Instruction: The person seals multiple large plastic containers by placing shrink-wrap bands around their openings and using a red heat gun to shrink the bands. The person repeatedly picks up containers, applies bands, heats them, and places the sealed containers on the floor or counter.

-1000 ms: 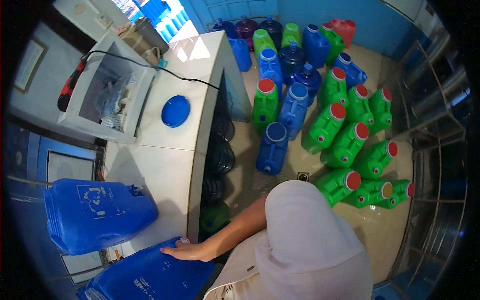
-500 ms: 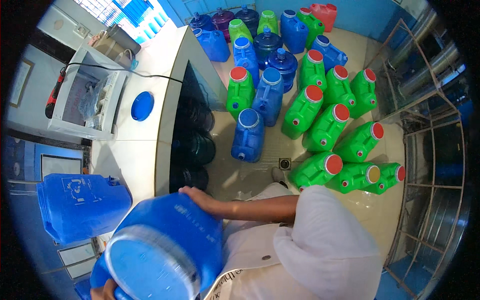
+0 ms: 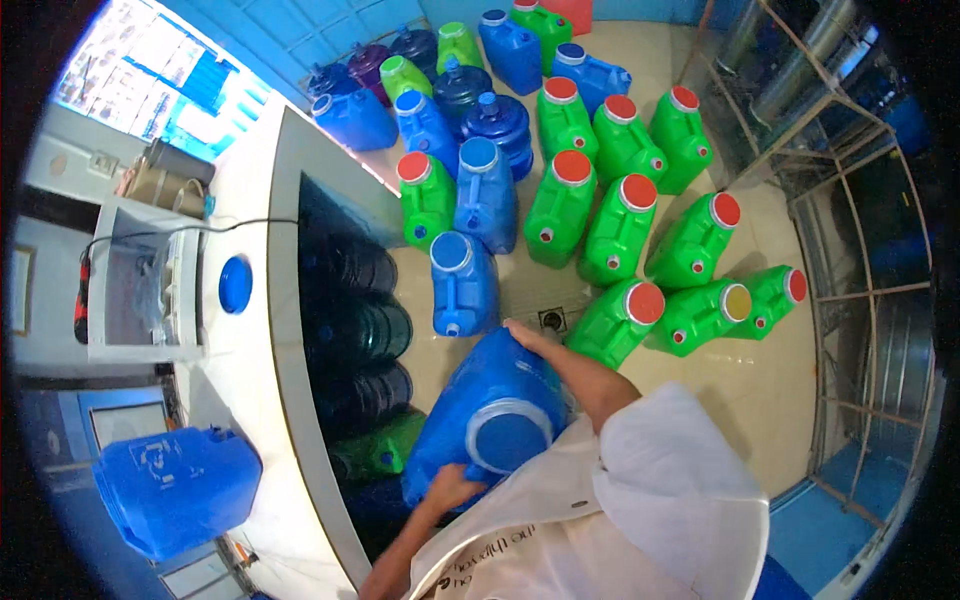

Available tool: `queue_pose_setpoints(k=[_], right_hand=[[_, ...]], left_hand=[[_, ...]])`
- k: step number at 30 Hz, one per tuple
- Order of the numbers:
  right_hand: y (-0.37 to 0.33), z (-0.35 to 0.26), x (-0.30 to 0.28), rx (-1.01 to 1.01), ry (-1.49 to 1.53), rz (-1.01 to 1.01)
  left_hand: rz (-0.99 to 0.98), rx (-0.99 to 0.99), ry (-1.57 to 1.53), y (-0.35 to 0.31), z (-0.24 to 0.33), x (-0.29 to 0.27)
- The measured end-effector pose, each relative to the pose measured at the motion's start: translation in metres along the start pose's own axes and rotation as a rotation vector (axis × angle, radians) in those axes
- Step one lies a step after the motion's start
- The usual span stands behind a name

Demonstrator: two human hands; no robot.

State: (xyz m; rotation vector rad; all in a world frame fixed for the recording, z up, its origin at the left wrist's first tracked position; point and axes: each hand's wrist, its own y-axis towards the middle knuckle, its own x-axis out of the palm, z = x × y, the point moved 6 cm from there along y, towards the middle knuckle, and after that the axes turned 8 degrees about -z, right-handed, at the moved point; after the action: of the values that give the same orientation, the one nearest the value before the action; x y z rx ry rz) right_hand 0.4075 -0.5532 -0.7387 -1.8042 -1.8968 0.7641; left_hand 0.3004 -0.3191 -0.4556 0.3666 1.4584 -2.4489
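Note:
Between my two hands, a big blue water jug (image 3: 475,385) hangs tilted over the floor beside the counter, its round blue cap with a pale ring facing up toward me. My left hand (image 3: 452,488) is closed at the handle beside the cap; the handle itself is mostly hidden. At the jug's far end, my right hand (image 3: 533,342) grips the bottom edge, its fingertips partly out of sight. Just beyond stands another blue jug (image 3: 465,285), upright on the floor. A green jug with a red cap (image 3: 615,325) is close to my right forearm.
Several green and blue jugs fill the floor ahead. On the left, a white counter (image 3: 240,370) bears a blue jug (image 3: 180,490), a loose blue lid (image 3: 235,285) and a white rack (image 3: 145,280). Dark round bottles (image 3: 355,330) lie under it. A metal frame (image 3: 850,290) stands right.
The held jug has moved right and away from me, off the counter's side to over the floor. Both hands went with it. The view has shifted, showing more under the counter.

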Motion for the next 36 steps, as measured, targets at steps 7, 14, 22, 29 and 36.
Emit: queue_pose_setpoints(k=[7,14,22,29,36], right_hand=[[-0.153,0.008,-0.150,0.107,0.669,0.120],[-0.360,0.265,-0.194,0.308,0.807,0.830],[-0.311,0.245,-0.140,0.380,0.954,0.790],[-0.252,0.331,-0.165,0.131,1.114,0.073],[-0.121,0.137,-0.235,0.369,0.605,0.043]], left_hand=[[-0.056,-0.064,-0.360,0.182,-0.008,0.008],[-0.073,-0.143,-0.436,0.329,-0.032,0.019],[-0.047,-0.129,-0.523,0.460,-0.011,0.006],[-0.019,-0.035,-0.071,0.512,0.003,-0.004],[0.138,0.243,-0.162,0.465,0.022,-0.024]])
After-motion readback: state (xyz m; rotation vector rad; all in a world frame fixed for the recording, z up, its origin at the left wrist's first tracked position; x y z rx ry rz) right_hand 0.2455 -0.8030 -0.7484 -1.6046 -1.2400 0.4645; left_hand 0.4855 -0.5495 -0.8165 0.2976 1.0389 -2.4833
